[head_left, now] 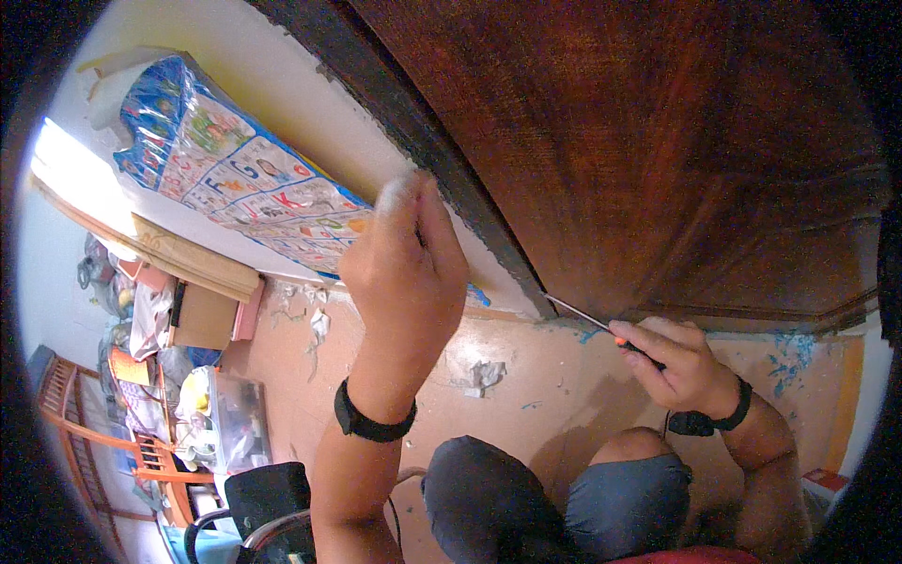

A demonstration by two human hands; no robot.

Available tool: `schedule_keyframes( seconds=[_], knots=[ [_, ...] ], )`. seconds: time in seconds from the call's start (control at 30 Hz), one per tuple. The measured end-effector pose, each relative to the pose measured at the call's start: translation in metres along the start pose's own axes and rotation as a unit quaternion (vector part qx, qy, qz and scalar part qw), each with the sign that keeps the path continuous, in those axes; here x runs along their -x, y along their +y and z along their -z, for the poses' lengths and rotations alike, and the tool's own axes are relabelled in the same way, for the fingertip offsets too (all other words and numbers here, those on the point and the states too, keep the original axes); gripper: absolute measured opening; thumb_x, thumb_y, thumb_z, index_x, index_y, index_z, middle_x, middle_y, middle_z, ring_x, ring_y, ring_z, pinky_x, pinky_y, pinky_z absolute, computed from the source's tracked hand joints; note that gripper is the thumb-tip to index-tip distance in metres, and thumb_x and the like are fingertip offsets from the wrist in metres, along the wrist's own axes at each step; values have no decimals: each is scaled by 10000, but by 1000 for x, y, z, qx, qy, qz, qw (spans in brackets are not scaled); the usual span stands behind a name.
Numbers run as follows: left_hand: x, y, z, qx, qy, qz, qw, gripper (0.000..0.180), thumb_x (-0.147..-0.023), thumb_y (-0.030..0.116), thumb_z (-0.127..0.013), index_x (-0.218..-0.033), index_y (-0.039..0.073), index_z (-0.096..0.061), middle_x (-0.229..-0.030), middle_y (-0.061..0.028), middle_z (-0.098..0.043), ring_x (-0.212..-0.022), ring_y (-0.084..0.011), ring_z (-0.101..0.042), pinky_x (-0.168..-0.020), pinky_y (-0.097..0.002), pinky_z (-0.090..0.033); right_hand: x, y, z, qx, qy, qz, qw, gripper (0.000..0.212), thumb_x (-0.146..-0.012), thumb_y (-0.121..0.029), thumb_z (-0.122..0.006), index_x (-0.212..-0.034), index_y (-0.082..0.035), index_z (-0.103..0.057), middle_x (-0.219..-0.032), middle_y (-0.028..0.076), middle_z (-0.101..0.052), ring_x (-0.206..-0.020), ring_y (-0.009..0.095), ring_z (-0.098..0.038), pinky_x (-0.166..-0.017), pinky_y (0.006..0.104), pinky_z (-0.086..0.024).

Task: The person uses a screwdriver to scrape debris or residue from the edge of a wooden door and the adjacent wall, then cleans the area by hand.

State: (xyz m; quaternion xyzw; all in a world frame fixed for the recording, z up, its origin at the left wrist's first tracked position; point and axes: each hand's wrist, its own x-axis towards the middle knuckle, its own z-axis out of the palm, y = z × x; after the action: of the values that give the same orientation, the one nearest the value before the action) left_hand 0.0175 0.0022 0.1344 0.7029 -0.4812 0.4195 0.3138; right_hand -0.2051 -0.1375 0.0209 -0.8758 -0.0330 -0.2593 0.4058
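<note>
1. Nearest, the worker's knees in dark shorts (493, 498) crowd up under the forearms, leaving limited elbow room; a black chair (268, 508) stands near, to the left.
2. The right hand (691, 362) is closed around the handle of a screwdriver (594, 318), its shaft pointing far and left.
3. The tip is at the low corner where the dark wooden panel (611, 141) meets its grey-edged frame (395, 94). I'd judge the step in hand to be working at that seam; I cannot tell whether the tip touches. A next move seems to call for a steady wrist and the tip kept in line with the gap.
4. The left hand (409, 244), blurred, is raised before the frame, fingers drawn together; whether they pinch anything, I cannot tell. It blocks part of the frame and of a colourful letter chart (272, 188).
5. On the floor beyond the knees lie a crumpled scrap (485, 376) and, to the right, blue flecks (791, 357), a little litter underfoot.
6. Far left, a clear bin (240, 423) and a cardboard box (205, 315) stand among piled bags.
</note>
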Motion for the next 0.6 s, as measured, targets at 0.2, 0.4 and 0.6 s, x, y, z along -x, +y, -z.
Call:
schedule_keyframes(
  seconds=[0.2, 0.4, 0.6],
  knots=[
    [38, -5, -8, 30, -98, -28, 994, 61, -796, 69, -656, -814, 43, -603, -609, -115, -585, -511, -283, -581, -443, -359, -437, -8, -3, -3, 2, 15, 11, 1000, 397, -817, 5, -576, -1212, -29, -566, -906, 142, -639, -751, 288, -637, -656, 350, -519],
    [63, -5, -13, -24, -247, 112, 962, 214, -819, 226, -677, -706, 55, -616, -612, -149, -614, -556, -310, -617, -492, -378, -474, -24, -11, -11, 13, -7, -42, 999, 415, -828, 9, -562, -1241, -21, -539, -902, 168, -630, -756, 307, -627, -664, 344, -509],
    [91, -12, -22, -72, -362, 139, 919, 318, -817, 360, -658, -761, 47, -662, -637, -175, -629, -584, -341, -629, -534, -409, -502, -23, 5, -25, 14, 28, -30, 999, 413, -844, 1, -550, -1256, -22, -525, -897, 184, -627, -759, 309, -627, -672, 349, -506]
  ],
)
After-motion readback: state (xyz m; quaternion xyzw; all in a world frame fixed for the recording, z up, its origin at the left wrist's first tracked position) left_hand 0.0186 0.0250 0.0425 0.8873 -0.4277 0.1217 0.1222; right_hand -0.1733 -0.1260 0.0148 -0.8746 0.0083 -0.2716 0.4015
